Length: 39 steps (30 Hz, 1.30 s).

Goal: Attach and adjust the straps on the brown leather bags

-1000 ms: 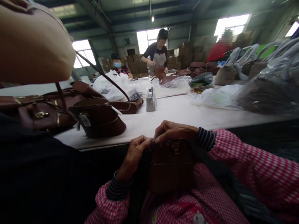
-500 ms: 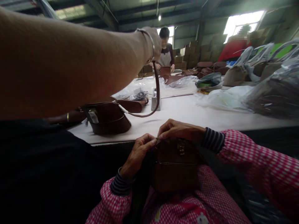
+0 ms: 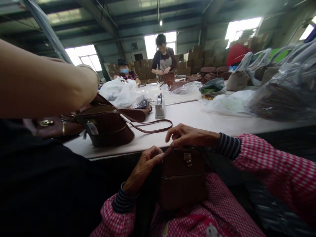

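Observation:
A brown handbag (image 3: pixel 182 191) with a gold clasp and a zip across its front stands upright on my lap, against the table edge. My left hand (image 3: pixel 144 164) pinches its upper left corner, where a thin strip or strap end shows. Over the bag's top edge lies my right hand (image 3: pixel 191 135), its thumb at the same corner and its forefinger lifted and bent; its other fingers are partly hidden. A second brown handbag (image 3: pixel 107 126) rests on the table at the left, its long strap (image 3: pixel 158 126) looped out on the white surface.
Another person's forearm (image 3: pixel 56 85) and dark clothing fill the left side. A tape dispenser (image 3: pixel 160 107) stands mid-table (image 3: pixel 182 113). Plastic-wrapped bags (image 3: pixel 283 92) line the right. Across the table, a person (image 3: pixel 164 59) handles a brown bag; cartons (image 3: pixel 195 59) are stacked behind.
The other person's arm has drawn back left and let the strap drop onto the table. My right forefinger has lifted away from the bag's corner. The view has shifted slightly.

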Each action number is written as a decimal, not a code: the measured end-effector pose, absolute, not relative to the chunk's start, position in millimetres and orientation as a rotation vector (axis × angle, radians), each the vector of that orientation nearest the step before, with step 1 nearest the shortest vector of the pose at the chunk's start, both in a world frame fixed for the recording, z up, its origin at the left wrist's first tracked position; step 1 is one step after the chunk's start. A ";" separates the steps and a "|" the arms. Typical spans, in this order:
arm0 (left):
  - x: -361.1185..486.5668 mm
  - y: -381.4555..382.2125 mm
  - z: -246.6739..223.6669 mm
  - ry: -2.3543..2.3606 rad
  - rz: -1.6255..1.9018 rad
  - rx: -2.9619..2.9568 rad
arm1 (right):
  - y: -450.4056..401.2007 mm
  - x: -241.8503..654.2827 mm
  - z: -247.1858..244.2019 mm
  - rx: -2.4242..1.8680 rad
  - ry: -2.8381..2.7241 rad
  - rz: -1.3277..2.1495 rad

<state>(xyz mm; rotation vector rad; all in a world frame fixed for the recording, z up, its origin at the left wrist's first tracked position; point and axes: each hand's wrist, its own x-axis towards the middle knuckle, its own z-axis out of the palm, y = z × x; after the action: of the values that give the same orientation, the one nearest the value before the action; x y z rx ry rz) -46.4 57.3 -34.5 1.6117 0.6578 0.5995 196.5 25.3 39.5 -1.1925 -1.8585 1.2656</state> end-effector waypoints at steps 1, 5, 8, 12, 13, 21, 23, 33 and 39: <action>-45.7 57.9 -34.7 0.667 0.597 1.631 | 24.6 196.7 40.2 -1.178 -1.860 1.249; -43.3 56.3 -28.9 0.685 0.632 1.748 | 25.1 196.0 40.4 -1.146 -1.842 1.189; -40.5 52.9 -15.8 0.777 0.626 1.851 | 27.0 196.0 34.6 -1.121 -1.792 1.250; -23.8 48.5 7.1 0.831 0.740 1.845 | 27.3 194.2 28.5 -1.049 -1.702 1.313; -17.3 48.1 11.4 0.772 0.741 1.812 | 26.9 194.0 28.6 -1.031 -1.675 1.305; 11.8 61.1 7.5 0.616 0.515 1.541 | 21.6 208.1 22.8 -1.236 -1.467 1.581; 11.5 64.7 3.4 0.614 0.520 1.541 | 19.7 213.8 19.2 -1.172 -1.434 1.675; 7.9 63.6 -1.2 0.729 0.566 1.541 | -16.8 274.9 16.8 -1.339 -1.631 1.411; 9.3 61.9 -1.7 0.795 0.576 1.507 | -49.7 273.5 -2.0 -1.318 -1.684 1.275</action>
<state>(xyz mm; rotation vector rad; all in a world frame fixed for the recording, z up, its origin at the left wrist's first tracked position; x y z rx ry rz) 9.3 61.9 -1.7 1.5070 0.7948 0.5757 273.5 -49.7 -2.0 -1.3180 -1.6837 1.2753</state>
